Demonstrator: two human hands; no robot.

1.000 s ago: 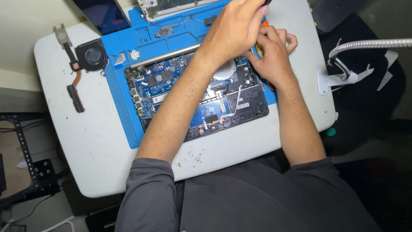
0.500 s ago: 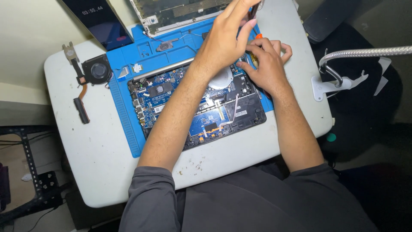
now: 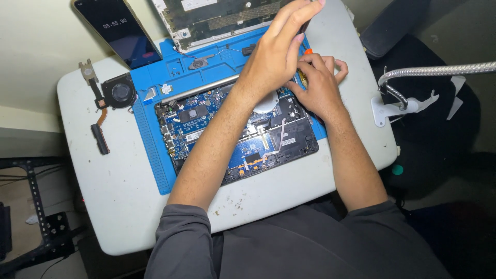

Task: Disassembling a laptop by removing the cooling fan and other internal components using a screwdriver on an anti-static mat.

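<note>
Nearest you, your grey sleeves (image 3: 248, 248) fill the bottom of the view, and both bare forearms reach out from them over a white table (image 3: 103, 206).

On the table lies a blue work mat (image 3: 150, 139), and on the mat sits an opened laptop base (image 3: 232, 134), its blue circuit board and dark inner parts exposed. Your left forearm crosses it on a slant from the lower left up to the right.

At the far right corner of that base your two hands meet. Your right hand (image 3: 318, 85) is curled closed around a small screwdriver with an orange handle (image 3: 308, 51); only a bit of the orange shows above your knuckles, and its tip is hidden. Your left hand (image 3: 276, 54) lies over and just beside the right one, fingers stretched and pinched together at the top; what they pinch, if anything, you cannot tell from this view.

Left of the mat rests a black cooling fan with its copper heat pipe (image 3: 111, 98). To the right, a white clamp with a bendy metal arm (image 3: 413, 88) grips the table edge.

Farther off, a dark phone (image 3: 119, 31) leans at the back left, and a removed laptop cover (image 3: 217, 15) lies at the back of the mat.
</note>
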